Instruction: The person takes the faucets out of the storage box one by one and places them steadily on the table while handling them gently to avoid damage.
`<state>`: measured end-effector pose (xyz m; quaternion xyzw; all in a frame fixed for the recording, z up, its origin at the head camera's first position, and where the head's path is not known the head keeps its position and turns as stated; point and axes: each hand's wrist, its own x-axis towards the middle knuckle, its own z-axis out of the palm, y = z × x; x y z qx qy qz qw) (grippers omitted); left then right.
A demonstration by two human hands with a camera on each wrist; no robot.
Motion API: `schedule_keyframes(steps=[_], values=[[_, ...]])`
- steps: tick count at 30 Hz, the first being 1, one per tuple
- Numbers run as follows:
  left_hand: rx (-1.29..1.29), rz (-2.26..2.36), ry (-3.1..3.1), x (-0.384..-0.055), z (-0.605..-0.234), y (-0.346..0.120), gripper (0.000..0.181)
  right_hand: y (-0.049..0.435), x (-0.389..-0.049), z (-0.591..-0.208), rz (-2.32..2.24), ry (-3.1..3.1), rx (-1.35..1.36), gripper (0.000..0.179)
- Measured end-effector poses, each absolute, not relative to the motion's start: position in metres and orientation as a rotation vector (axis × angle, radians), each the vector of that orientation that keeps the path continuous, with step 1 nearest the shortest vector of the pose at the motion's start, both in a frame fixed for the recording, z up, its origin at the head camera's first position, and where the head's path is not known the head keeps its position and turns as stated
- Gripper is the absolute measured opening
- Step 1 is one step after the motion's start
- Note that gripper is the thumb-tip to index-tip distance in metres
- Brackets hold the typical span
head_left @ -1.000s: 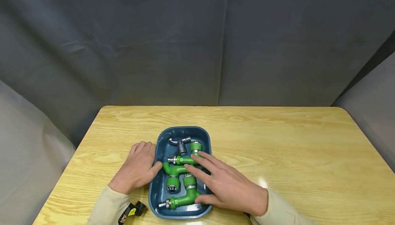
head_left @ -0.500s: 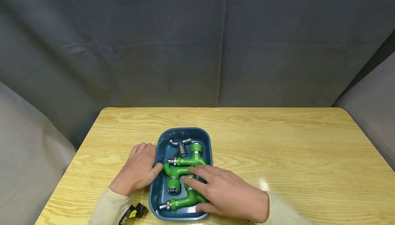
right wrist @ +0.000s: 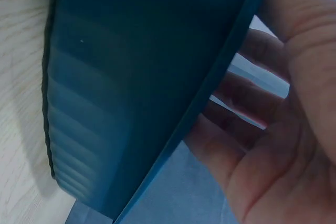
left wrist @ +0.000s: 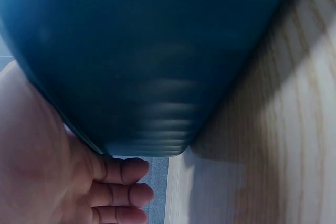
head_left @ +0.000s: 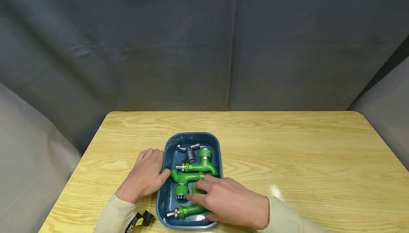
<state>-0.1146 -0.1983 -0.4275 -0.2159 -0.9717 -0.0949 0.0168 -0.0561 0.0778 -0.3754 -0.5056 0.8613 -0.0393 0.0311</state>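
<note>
Right grip (head_left: 228, 201) drawn bodyward, curled over nearest green tap (head_left: 192, 210), hold unclear; left grip (head_left: 146, 173) loose against tray (head_left: 162, 206).

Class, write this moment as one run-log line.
left hand: thumb at blue tray | right hand: over nearest green tap, grip unclear | silver tap: tray's far end
</note>
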Motion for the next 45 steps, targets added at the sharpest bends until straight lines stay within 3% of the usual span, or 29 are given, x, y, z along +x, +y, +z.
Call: schedule_keyframes(steps=[14,24,45], values=[[-0.678,-0.283,-3.008,-0.116,-0.43,-0.2,0.029,0.07,-0.06,-0.385,-0.103,2.638,-1.643,0.053],[-0.687,-0.296,-3.01,-0.118,-0.425,-0.198,0.022,0.066,-0.061,-0.389,-0.11,2.658,-1.73,0.038],[-0.674,-0.32,-3.015,-0.121,-0.428,-0.2,0.023,0.06,-0.065,-0.397,-0.166,2.657,-1.666,0.024]])
